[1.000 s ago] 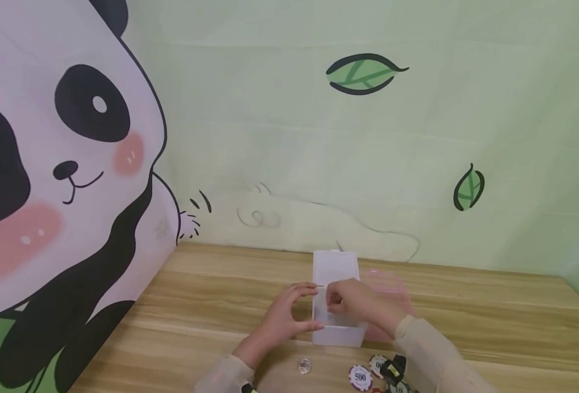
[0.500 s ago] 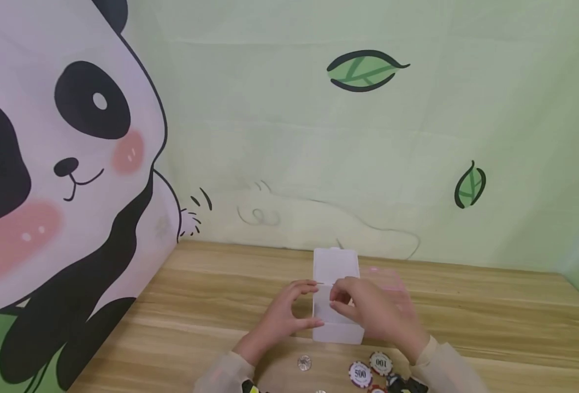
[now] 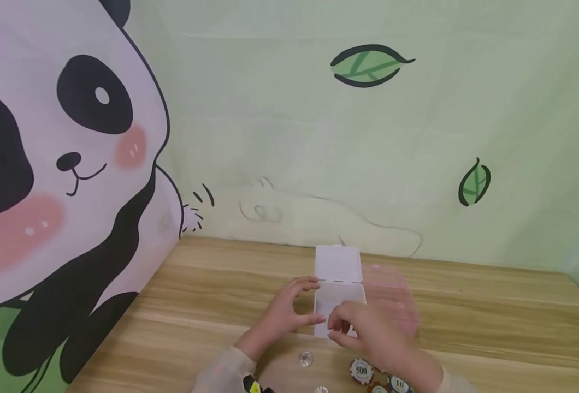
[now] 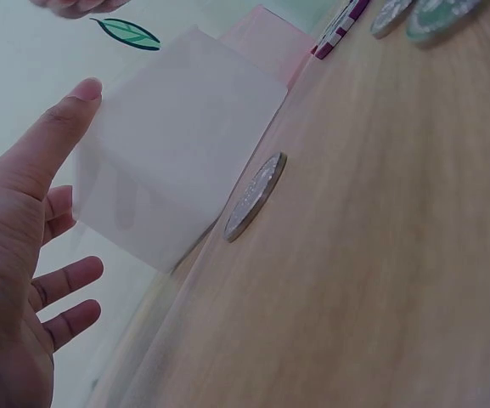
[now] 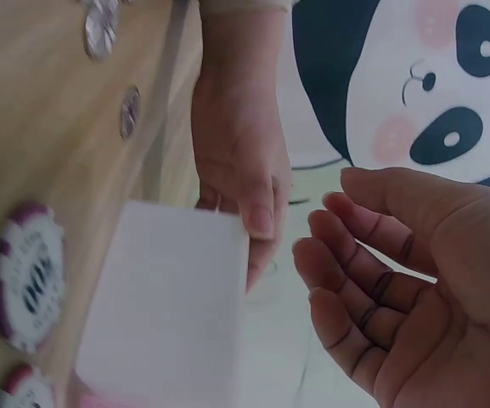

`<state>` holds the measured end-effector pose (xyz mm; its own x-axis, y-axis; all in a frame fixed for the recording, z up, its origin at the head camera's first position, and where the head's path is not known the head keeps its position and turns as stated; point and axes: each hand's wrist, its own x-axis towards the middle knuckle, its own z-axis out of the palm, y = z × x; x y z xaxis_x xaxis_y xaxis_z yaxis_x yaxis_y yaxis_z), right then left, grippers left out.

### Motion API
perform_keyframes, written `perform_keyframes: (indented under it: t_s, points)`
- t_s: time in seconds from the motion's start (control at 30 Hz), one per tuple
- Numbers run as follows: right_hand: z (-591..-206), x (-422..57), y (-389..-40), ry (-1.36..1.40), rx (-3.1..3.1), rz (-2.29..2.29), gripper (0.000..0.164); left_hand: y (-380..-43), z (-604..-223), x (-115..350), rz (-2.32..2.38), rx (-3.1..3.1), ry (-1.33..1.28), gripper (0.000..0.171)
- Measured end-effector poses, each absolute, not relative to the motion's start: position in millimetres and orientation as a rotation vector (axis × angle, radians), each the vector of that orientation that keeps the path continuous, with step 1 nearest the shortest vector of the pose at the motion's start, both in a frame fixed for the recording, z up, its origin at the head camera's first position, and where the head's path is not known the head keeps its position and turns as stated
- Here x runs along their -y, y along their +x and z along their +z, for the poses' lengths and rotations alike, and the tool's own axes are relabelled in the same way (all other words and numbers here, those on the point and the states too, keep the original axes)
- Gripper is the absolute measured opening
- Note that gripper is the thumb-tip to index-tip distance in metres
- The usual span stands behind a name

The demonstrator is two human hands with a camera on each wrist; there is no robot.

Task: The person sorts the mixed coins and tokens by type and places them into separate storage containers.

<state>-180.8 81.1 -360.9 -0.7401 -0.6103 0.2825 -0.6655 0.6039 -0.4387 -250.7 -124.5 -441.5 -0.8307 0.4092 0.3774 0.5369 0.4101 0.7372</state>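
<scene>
A white plastic box [image 3: 325, 311] with its lid folded back stands on the wooden table. My left hand [image 3: 288, 308] holds the box at its left side, thumb on the near rim and fingertips at the far corner; the ring and little fingers stand clear of it in the left wrist view. Over the box's near right part hovers my right hand [image 3: 363, 330]. In the right wrist view the right hand [image 5: 414, 272] has loosely bent fingers, thumb apart, and nothing between them. A silver coin [image 3: 306, 358] lies before the box.
Right of the box stands a translucent pink container [image 3: 393, 300]. Several poker chips, among them a 500 chip [image 3: 361, 371], lie at the near edge beside another silver coin [image 3: 321, 389]. A green panda-print cloth [image 3: 279, 136] hangs behind the table.
My right hand has drawn back from inside the box toward its near edge, and its fingers have loosened. The left hand stays on the box. The camera view has shifted slightly.
</scene>
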Motion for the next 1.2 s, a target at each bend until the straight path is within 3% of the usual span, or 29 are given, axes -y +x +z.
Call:
perform_keyframes:
  t_s: [0.67,1.2]
  points:
    - [-393,-81,-156,1.307,2.824,0.771,0.007,-250,-438,122,-1.43,2.546,-0.84,0.062]
    - [-412,-74,-144,1.102,3.156,0.591,0.015,-253,-436,119,-1.371,2.559,-0.863,0.063]
